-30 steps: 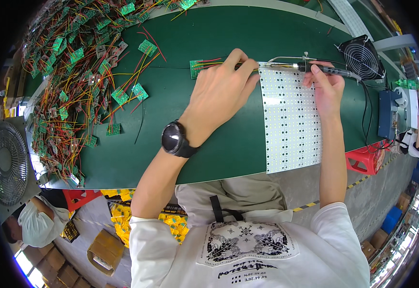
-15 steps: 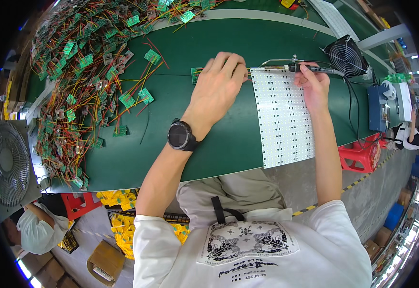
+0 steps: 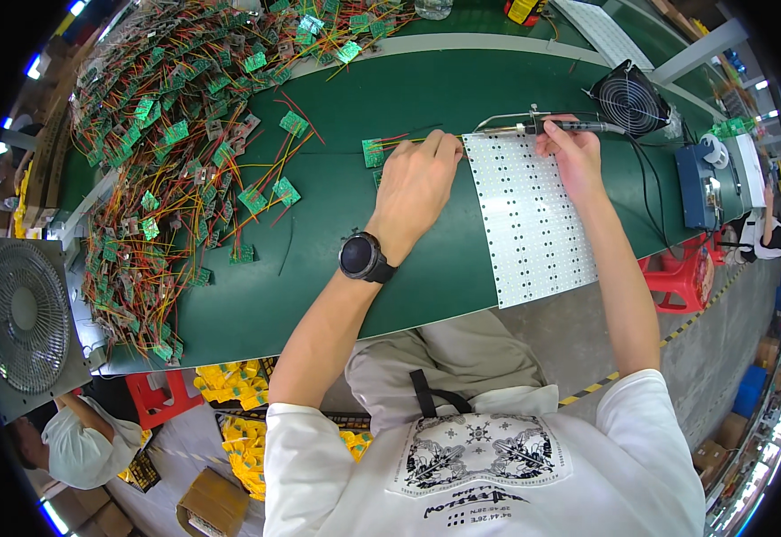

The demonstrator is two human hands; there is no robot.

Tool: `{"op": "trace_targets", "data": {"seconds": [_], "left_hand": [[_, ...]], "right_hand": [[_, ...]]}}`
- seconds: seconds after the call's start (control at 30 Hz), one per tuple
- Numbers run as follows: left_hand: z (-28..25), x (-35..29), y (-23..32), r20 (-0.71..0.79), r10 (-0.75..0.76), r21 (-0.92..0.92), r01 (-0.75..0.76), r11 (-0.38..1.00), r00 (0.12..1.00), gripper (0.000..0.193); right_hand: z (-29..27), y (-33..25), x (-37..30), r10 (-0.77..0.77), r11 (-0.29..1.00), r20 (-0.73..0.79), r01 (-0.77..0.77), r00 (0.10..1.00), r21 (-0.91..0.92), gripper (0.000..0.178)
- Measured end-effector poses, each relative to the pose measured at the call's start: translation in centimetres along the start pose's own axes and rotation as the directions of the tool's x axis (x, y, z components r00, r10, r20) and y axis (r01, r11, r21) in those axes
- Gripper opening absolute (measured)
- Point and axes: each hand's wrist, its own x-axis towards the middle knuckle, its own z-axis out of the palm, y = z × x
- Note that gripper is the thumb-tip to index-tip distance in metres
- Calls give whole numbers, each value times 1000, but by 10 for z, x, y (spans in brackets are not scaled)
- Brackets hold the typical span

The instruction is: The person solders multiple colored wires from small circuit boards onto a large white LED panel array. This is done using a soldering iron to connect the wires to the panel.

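My left hand [image 3: 419, 179] rests on the green table [image 3: 346, 268], fingers pinching the wires of a small green circuit board [image 3: 373, 152] at the left edge of a long white perforated panel [image 3: 529, 215]. A black watch [image 3: 362, 257] sits on that wrist. My right hand [image 3: 571, 154] grips a soldering iron [image 3: 551, 129] held level across the far end of the white panel, its tip pointing left toward the wires.
A large heap of small green boards with coloured wires [image 3: 167, 152] covers the table's left part. A small black fan [image 3: 630, 98] and a blue box [image 3: 699, 183] stand at the right. A grey floor fan [image 3: 24, 318] and another person [image 3: 73, 443] are lower left.
The view has shifted slightly; both hands stay at the far end of the white panel, with the left hand still on the small wired board and the right still holding the iron.
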Motion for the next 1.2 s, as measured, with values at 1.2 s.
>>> {"op": "trace_targets", "data": {"seconds": [1.2], "left_hand": [[8,4,-9,-67,7,49,-4,999,998,8]], "right_hand": [[4,1,-14,-60,992,56,66,997,-110,21]]}}
